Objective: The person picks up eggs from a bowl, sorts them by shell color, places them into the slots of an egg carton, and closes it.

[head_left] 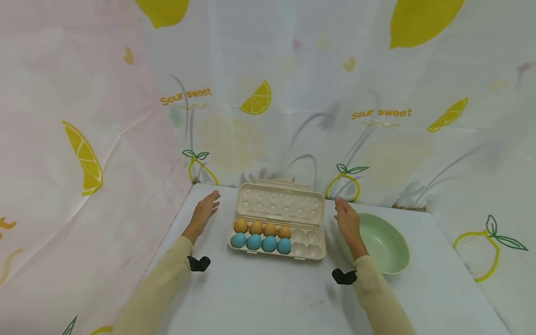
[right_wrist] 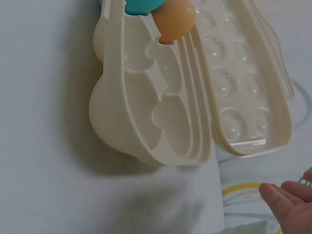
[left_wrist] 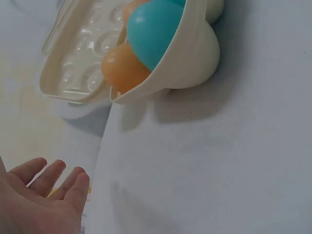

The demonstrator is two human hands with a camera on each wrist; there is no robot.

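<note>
A cream plastic egg carton (head_left: 276, 256) lies in the middle of the table, its lid (head_left: 280, 203) tipped back. Its back row holds several orange eggs (head_left: 256, 227), its front row several blue eggs (head_left: 253, 242). The cups (right_wrist: 170, 119) at the right end hold no eggs. My left hand (head_left: 204, 212) hovers left of the carton with extended fingers, holding nothing. To the right of the carton is my right hand (head_left: 348, 222), also holding nothing, its fingers extended, partly in front of a green bowl (head_left: 387, 242).
White cloth covers the table (head_left: 259, 298). Behind and to the left hang white curtains (head_left: 284, 60) printed with lemons, close to the table's edges. A black wrist mount (head_left: 198, 263) sits on the left sleeve, another (head_left: 344, 277) on the right.
</note>
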